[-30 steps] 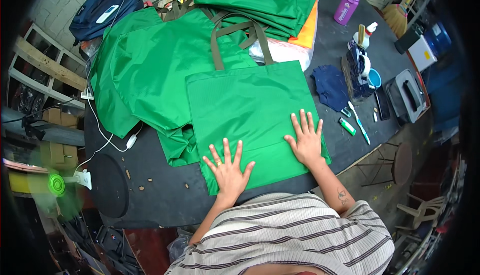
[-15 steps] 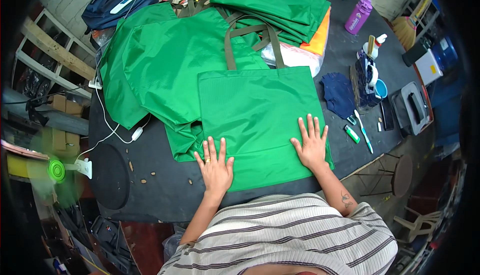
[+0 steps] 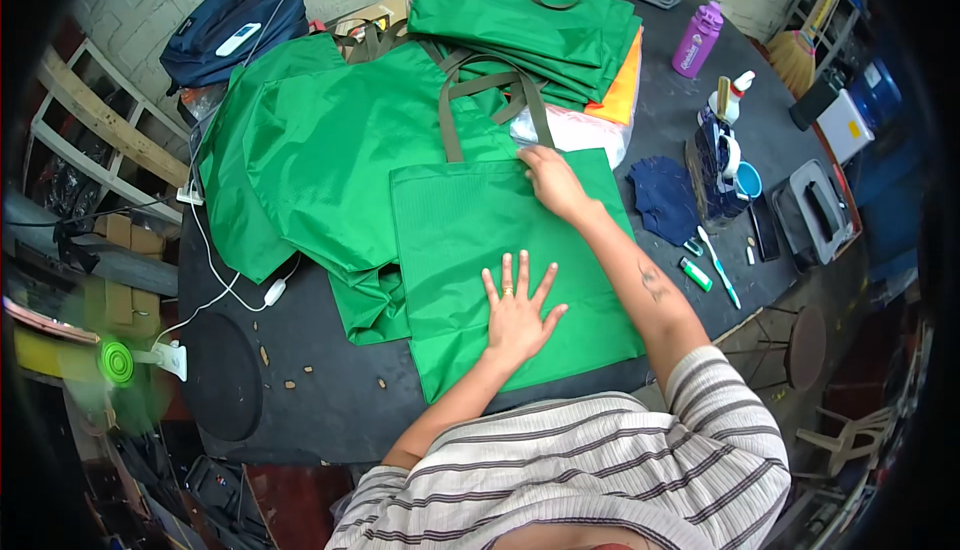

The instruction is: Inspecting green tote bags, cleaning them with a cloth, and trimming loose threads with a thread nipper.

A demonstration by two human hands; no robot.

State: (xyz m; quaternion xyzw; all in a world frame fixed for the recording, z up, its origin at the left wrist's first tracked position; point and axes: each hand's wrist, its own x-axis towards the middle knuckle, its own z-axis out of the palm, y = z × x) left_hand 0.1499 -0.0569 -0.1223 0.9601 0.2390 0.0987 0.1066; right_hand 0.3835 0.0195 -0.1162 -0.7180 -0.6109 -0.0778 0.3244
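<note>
A green tote bag (image 3: 450, 240) lies flat in front of me on the dark table, its grey-green handles (image 3: 450, 125) pointing away. My left hand (image 3: 517, 325) rests flat on its lower middle, fingers spread. At the top edge, beside the base of the right handle, my right hand (image 3: 555, 185) has its fingers bent together on the fabric. Its fingertips are partly hidden. More loose green bags (image 3: 320, 140) lie to the left, partly under this one. Folded green bags (image 3: 520, 20) are stacked behind it.
To the right are a navy cloth (image 3: 663, 195), a toothbrush (image 3: 720, 268), a small green bottle (image 3: 695, 274), a dark blue holder (image 3: 712, 170) and a purple bottle (image 3: 698, 40). A spinning fan (image 3: 117, 362) and white cord (image 3: 212, 240) are at left. A navy bag (image 3: 215, 55) sits behind.
My right hand has moved from the bag's lower right up to its top edge, and its fingers have bent. My left hand has slid right and slightly up, staying flat.
</note>
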